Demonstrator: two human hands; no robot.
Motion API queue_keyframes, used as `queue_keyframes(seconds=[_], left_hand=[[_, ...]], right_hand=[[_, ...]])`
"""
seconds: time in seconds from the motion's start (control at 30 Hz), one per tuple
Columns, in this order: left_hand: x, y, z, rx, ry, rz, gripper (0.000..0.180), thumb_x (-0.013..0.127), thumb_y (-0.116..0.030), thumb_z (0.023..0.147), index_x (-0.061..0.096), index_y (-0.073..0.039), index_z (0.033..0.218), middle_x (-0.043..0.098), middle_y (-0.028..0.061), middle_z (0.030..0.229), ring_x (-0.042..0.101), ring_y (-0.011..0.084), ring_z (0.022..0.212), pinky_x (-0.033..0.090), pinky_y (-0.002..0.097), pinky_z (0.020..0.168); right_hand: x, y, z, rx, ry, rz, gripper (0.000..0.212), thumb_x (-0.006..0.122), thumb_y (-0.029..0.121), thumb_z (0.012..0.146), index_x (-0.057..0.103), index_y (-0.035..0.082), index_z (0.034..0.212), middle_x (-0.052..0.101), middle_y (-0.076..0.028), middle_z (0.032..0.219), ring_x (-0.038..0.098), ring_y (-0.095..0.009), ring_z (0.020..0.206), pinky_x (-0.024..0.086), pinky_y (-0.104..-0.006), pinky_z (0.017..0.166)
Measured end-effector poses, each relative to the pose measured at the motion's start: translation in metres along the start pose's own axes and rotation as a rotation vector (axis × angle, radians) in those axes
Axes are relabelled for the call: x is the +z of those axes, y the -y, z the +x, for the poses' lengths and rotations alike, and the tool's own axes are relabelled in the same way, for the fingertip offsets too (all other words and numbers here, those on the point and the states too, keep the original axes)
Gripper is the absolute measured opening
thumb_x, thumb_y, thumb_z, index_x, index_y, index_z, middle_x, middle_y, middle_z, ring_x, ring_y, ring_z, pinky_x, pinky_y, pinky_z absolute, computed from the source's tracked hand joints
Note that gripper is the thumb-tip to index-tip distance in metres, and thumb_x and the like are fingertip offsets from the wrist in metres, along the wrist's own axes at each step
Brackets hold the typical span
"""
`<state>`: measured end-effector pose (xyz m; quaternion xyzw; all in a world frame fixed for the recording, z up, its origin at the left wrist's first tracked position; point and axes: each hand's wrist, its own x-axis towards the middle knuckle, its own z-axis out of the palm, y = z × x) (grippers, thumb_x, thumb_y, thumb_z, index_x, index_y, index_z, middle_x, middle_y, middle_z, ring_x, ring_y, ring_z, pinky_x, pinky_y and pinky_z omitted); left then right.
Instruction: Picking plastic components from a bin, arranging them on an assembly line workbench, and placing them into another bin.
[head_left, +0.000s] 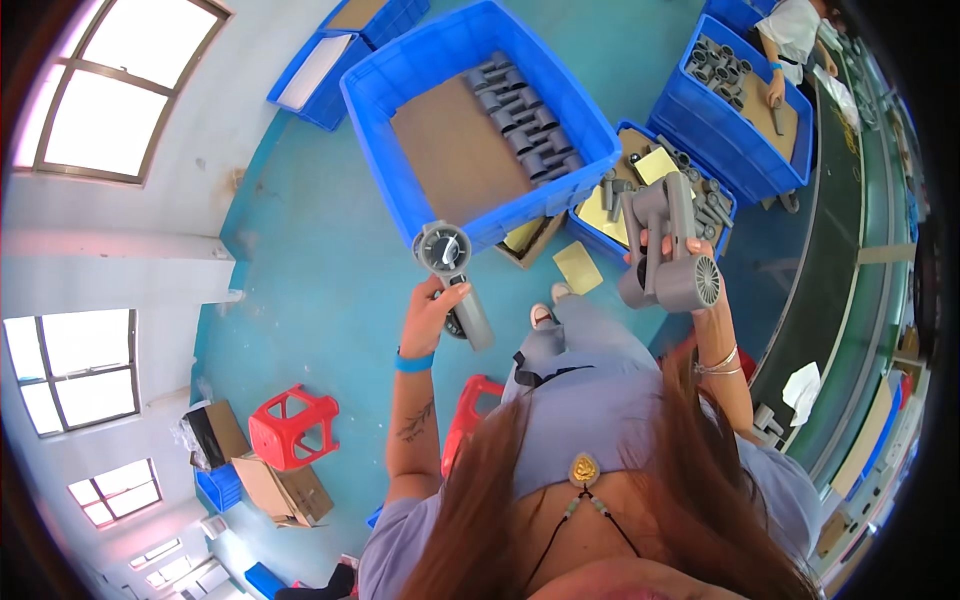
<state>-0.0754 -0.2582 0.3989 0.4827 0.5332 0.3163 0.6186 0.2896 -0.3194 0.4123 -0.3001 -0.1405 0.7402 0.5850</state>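
Observation:
My left hand [433, 315] is closed round the handle of a grey hair-dryer-shaped device [445, 250]. Its round end faces up and shows a dark inside with a lighter centre. On the other side, my right hand [690, 262] grips what look like two or more similar grey devices [692, 285] bunched together; one has a round slotted grille. Part of the right fingers is hidden behind them. Ahead stands a large blue crate [375, 130]. Along its right side, several matching grey devices [520, 115] lie in rows on a brown cardboard sheet [445, 150].
A lower blue crate [725, 215] holds loose grey pieces and yellow sheets. Another crate [740, 130] stands far right, where a co-worker's hand [776, 90] reaches in. A conveyor [815, 260] runs along the right. Red stools [290, 428] and cartons [280, 490] are on the left.

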Motion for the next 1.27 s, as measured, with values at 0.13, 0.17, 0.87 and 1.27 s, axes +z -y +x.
queue_keyframes(seconds=[0.13,0.17,0.87,1.27], left_hand=[[-0.012,-0.013,0.043,0.031,0.043,-0.022,0.024,0.059,-0.021,0.079,0.061,0.001,0.087,0.059,0.0033,0.077,0.052,0.0109,0.074,0.039,0.0265,0.07],[-0.014,-0.019,0.053,0.036,0.054,-0.028,0.025,0.059,-0.022,0.079,0.061,0.001,0.087,0.059,0.0039,0.078,0.054,0.0123,0.075,0.041,0.0272,0.072],[-0.089,0.003,0.436,0.117,0.373,1.16,0.045,0.066,-0.046,0.069,0.068,-0.001,0.069,0.061,0.0126,0.061,0.056,0.0166,0.055,0.041,0.0315,0.051],[-0.058,0.112,0.488,0.055,0.699,1.592,0.045,0.062,-0.051,0.065,0.07,-0.02,0.097,0.05,0.0115,0.123,0.024,0.0437,0.124,0.022,0.0638,0.098]], right_hand=[[0.019,0.013,0.049,0.001,0.06,-0.037,0.033,0.064,0.035,0.074,0.057,0.003,0.08,0.053,-0.013,0.1,0.055,-0.038,0.093,0.047,-0.043,0.081],[0.021,0.015,0.063,-0.039,0.066,-0.028,0.032,0.063,0.034,0.074,0.056,0.003,0.08,0.054,-0.013,0.099,0.055,-0.037,0.092,0.046,-0.043,0.084],[0.029,-0.171,0.418,0.26,-0.872,-0.791,0.042,0.068,0.041,0.067,0.068,0.003,0.085,0.065,-0.01,0.088,0.063,-0.026,0.079,0.048,-0.0404,0.07],[0.0,-0.264,0.45,0.693,-1.35,-0.941,0.058,0.064,0.049,0.068,0.061,0.009,0.111,0.039,-0.013,0.13,0.036,-0.047,0.116,0.028,-0.0642,0.089]])
